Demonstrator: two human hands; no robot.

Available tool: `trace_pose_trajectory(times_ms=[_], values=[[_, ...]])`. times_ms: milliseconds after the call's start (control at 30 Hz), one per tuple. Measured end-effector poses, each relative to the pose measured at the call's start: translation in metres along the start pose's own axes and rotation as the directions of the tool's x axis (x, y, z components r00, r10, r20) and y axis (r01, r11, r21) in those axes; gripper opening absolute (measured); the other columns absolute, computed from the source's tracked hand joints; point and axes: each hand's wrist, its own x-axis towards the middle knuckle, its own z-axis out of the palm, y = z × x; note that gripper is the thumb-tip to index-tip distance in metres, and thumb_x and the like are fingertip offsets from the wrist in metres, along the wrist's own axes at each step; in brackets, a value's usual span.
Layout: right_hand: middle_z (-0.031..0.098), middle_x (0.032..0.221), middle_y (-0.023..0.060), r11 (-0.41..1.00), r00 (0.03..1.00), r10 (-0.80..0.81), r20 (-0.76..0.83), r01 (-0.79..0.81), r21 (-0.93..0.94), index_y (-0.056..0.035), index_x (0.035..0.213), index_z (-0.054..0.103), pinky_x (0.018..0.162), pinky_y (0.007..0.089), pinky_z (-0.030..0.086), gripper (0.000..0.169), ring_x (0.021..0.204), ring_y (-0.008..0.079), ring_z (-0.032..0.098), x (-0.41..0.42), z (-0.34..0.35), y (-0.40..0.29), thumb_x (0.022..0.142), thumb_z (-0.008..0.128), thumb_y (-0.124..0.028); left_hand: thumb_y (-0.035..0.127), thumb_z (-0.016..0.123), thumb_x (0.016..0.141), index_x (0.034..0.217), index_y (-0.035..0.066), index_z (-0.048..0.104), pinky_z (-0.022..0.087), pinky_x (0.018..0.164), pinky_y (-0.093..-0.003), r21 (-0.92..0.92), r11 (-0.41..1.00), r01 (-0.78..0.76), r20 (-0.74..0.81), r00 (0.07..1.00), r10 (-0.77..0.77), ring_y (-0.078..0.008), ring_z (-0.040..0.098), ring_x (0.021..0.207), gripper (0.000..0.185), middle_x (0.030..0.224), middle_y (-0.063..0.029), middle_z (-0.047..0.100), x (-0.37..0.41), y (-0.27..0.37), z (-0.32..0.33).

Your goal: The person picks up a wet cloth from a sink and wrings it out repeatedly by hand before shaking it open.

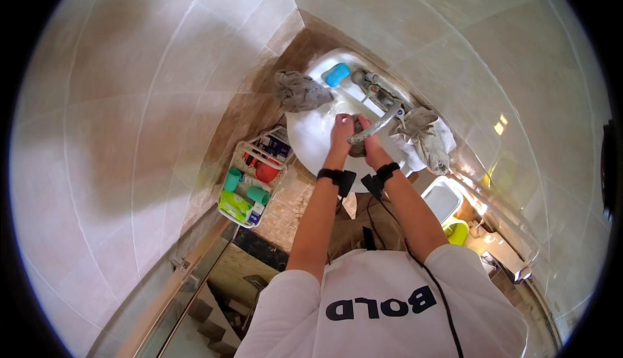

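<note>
Over the white washbasin [306, 139], my left hand [342, 131] and my right hand [370, 140] press a wet-looking grey-brown cloth [358, 150] between them. The curved metal faucet spout [378, 126] passes above the cloth and hides part of it and of my right hand. Whether water runs from it, I cannot tell. A crumpled grey cloth [302, 91] hangs on the basin's left rim. On the right rim lies another bunched grey cloth [426, 136] with a white part. A blue bar of soap [337, 74] rests on the back ledge, left of the tap fittings [377, 90].
Left of the basin stands a white plastic basket [237, 163] holding green cups, a red item and packets. To the right are a white tub [443, 200] and a yellow-green container [456, 231]. Tiled walls [165, 90] enclose the basin corner. A cable [440, 290] runs down from my right wrist strap.
</note>
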Motion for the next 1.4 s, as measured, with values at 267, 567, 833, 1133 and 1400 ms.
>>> trace_pose_trajectory(times_ms=[267, 567, 833, 1133, 1400], values=[[0.059, 0.14, 0.0071, 0.791, 0.91, 0.223, 0.349, -0.378, 0.481, -0.0139, 0.138, 0.055, 0.109, 0.0448, 0.043, 0.063, 0.125, 0.0267, 0.058, -0.013, -0.014, -0.007, 0.102, 0.042, -0.064, 0.029, 0.067, 0.087, 0.108, 0.008, 0.068, 0.051, 0.084, -0.048, 0.355, 0.77, -0.53, 0.075, 0.837, 0.542, -0.0395, 0.063, 0.099, 0.031, 0.106, -0.0162, 0.068, -0.052, 0.024, -0.028], [0.059, 0.14, 0.0085, 0.805, 0.876, 0.162, 0.454, -0.384, 0.453, -0.0128, 0.139, 0.055, 0.109, 0.0415, 0.043, 0.057, 0.125, 0.026, 0.057, 0.009, -0.014, 0.01, 0.101, 0.049, -0.055, 0.032, 0.065, 0.085, 0.09, 0.002, 0.071, 0.049, 0.085, -0.0482, -0.038, 0.996, -0.08, 0.161, 0.983, 0.085, -0.0408, 0.064, 0.094, 0.031, 0.094, -0.0181, 0.071, -0.017, -0.005, -0.008], [0.063, 0.136, 0.0067, 0.984, 0.883, -0.033, 0.469, -0.052, 0.169, -0.0119, 0.135, 0.057, 0.108, 0.0405, 0.046, 0.06, 0.124, 0.0245, 0.059, 0.016, -0.024, 0.025, 0.1, 0.049, -0.06, 0.028, 0.067, 0.085, 0.1, 0.007, 0.067, 0.049, 0.085, -0.0496, 0.251, 0.673, -0.695, -0.034, 0.689, 0.724, -0.0393, 0.061, 0.101, 0.025, 0.107, -0.017, 0.064, -0.065, 0.044, -0.013], [0.062, 0.087, -0.0024, 0.965, 0.947, 0.223, 0.233, -0.181, -0.187, -0.0145, 0.115, 0.062, 0.053, 0.0289, 0.045, 0.052, 0.068, 0.0124, 0.058, 0.017, -0.029, 0.019, 0.098, 0.05, -0.063, 0.028, 0.053, 0.091, 0.077, 0.003, 0.067, 0.05, 0.062, -0.0442, 0.062, 0.995, -0.08, -0.263, 0.96, 0.094, -0.0374, 0.063, 0.062, 0.032, 0.071, -0.0175, 0.066, -0.022, 0.043, -0.001], [0.062, 0.091, 0.0026, 0.815, 0.967, -0.076, 0.243, 0.201, -0.544, -0.0091, 0.12, 0.057, 0.067, 0.0292, 0.051, 0.032, 0.077, 0.0147, 0.062, -0.026, -0.042, -0.028, 0.093, 0.065, -0.023, 0.023, 0.05, 0.093, 0.097, 0.003, 0.071, 0.051, 0.077, -0.0347, -0.561, 0.814, 0.151, 0.258, 0.966, -0.002, -0.0197, 0.063, 0.091, 0.029, 0.098, -0.0078, 0.068, 0.007, -0.007, -0.013]])
